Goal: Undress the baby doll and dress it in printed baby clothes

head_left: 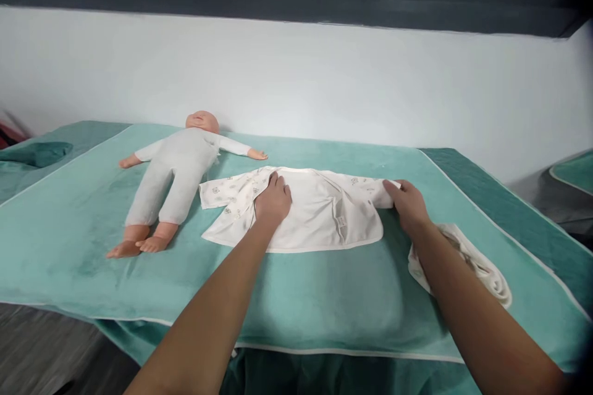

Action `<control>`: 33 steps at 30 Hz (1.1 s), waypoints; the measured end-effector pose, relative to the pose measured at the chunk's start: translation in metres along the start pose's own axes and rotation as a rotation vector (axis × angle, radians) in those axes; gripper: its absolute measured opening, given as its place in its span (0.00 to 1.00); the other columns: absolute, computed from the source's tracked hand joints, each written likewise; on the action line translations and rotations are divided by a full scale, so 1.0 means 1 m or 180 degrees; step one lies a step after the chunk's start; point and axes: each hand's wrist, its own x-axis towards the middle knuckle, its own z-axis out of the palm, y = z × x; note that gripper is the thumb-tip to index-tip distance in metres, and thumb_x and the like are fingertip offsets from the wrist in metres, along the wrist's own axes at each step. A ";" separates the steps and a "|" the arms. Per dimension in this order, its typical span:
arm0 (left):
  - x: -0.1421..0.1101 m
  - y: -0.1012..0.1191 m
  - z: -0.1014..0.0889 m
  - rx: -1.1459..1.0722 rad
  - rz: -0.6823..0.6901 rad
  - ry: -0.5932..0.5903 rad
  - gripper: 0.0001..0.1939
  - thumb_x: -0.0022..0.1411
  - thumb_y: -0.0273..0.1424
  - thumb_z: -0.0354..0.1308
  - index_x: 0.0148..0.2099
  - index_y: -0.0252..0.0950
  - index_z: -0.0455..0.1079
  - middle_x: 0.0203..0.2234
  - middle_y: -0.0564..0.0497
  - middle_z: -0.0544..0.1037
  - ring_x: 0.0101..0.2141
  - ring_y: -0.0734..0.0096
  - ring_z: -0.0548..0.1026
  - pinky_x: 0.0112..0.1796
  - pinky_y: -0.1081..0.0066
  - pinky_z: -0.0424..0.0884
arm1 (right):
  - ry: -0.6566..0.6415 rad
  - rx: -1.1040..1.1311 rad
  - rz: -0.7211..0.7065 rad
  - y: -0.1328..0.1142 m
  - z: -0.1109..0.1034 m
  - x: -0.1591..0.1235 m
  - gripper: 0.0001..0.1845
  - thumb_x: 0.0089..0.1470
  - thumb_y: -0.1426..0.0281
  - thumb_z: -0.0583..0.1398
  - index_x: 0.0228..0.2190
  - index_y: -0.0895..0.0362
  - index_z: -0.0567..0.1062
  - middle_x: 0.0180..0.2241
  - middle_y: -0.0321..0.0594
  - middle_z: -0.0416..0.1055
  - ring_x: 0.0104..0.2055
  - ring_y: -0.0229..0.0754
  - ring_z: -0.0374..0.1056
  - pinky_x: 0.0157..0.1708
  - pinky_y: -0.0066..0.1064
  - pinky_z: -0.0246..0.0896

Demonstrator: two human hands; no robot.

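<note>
A white baby shirt (315, 216) with small printed figures lies spread on the green bed cover, its front open and the plain inside showing. At the left front panel, my left hand (273, 197) is closed with its fingers curled over the fabric edge. My right hand (408, 205) pinches the cuff of the right sleeve, thumb and fingers together. A folded white cloth (482, 265) lies on the cover, partly hidden beneath my right forearm.
A baby doll (176, 166) in a white body lies on its back left of the shirt, arms spread. The green cover (343, 308) has a white-piped front edge. A white wall (296, 86) stands behind the bed, below a dark window frame (370, 3).
</note>
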 end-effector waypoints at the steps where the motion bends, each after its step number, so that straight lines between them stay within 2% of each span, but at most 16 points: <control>1: 0.000 0.000 -0.001 0.0001 -0.0015 -0.0018 0.24 0.71 0.38 0.35 0.63 0.44 0.61 0.68 0.51 0.58 0.61 0.60 0.65 0.53 0.55 0.73 | 0.0147 0.0072 0.0002 0.001 0.005 0.009 0.18 0.48 0.54 0.61 0.32 0.55 0.72 0.27 0.34 0.68 0.27 0.39 0.62 0.27 0.31 0.59; 5: -0.001 0.001 -0.003 -0.0037 -0.0046 -0.0059 0.23 0.71 0.38 0.35 0.62 0.43 0.61 0.68 0.51 0.58 0.61 0.60 0.66 0.51 0.55 0.74 | 0.0568 0.0063 -0.0093 0.002 0.021 0.036 0.16 0.49 0.55 0.59 0.33 0.54 0.69 0.29 0.34 0.67 0.29 0.40 0.62 0.31 0.33 0.62; 10: 0.000 0.001 -0.001 -0.0065 -0.0035 0.0016 0.22 0.71 0.38 0.36 0.61 0.44 0.62 0.68 0.52 0.59 0.61 0.62 0.66 0.51 0.58 0.74 | 0.0945 -0.0417 -0.0152 0.010 0.024 0.036 0.15 0.48 0.57 0.61 0.33 0.56 0.70 0.35 0.42 0.71 0.37 0.45 0.65 0.44 0.41 0.61; 15: 0.003 0.002 -0.001 -0.0060 -0.0065 0.0002 0.22 0.71 0.37 0.37 0.61 0.44 0.62 0.68 0.52 0.59 0.61 0.62 0.66 0.51 0.57 0.74 | 0.0670 -0.0801 -0.0055 0.014 0.021 0.025 0.18 0.48 0.53 0.62 0.31 0.55 0.71 0.30 0.42 0.73 0.34 0.47 0.66 0.42 0.41 0.61; 19: 0.003 0.000 0.001 -0.0087 0.0008 0.0082 0.21 0.70 0.37 0.37 0.60 0.44 0.62 0.67 0.52 0.61 0.62 0.63 0.65 0.52 0.57 0.73 | 0.0760 -0.0957 0.0033 0.012 0.017 0.025 0.19 0.48 0.56 0.62 0.37 0.56 0.72 0.36 0.46 0.75 0.38 0.49 0.68 0.43 0.40 0.61; 24: 0.005 -0.003 0.005 -0.0122 0.0047 0.0148 0.21 0.71 0.37 0.38 0.59 0.44 0.64 0.67 0.53 0.61 0.62 0.64 0.65 0.56 0.58 0.70 | 0.0623 -0.1065 0.0150 0.011 0.014 0.025 0.18 0.46 0.53 0.62 0.29 0.55 0.72 0.31 0.47 0.74 0.36 0.51 0.68 0.42 0.44 0.61; 26: 0.005 -0.003 0.005 -0.0115 0.0045 0.0166 0.21 0.71 0.36 0.38 0.59 0.44 0.64 0.67 0.53 0.61 0.62 0.64 0.65 0.57 0.59 0.69 | 0.0541 -0.0988 0.0133 0.011 0.015 0.025 0.19 0.43 0.52 0.64 0.28 0.55 0.73 0.29 0.45 0.74 0.34 0.50 0.68 0.40 0.43 0.62; 29: 0.004 -0.003 0.005 -0.0103 0.0040 0.0166 0.21 0.71 0.36 0.38 0.59 0.44 0.64 0.67 0.53 0.61 0.62 0.64 0.65 0.56 0.59 0.70 | 0.0353 -0.0685 0.0022 0.011 0.017 0.025 0.21 0.43 0.54 0.63 0.34 0.56 0.75 0.28 0.42 0.74 0.30 0.46 0.69 0.34 0.38 0.64; 33: 0.004 -0.002 0.004 -0.0107 0.0039 0.0166 0.21 0.70 0.37 0.37 0.59 0.45 0.64 0.67 0.54 0.61 0.62 0.64 0.65 0.55 0.58 0.71 | 0.0358 -0.0252 -0.0251 0.013 0.020 0.027 0.26 0.47 0.60 0.59 0.47 0.58 0.72 0.38 0.44 0.76 0.34 0.43 0.71 0.35 0.34 0.66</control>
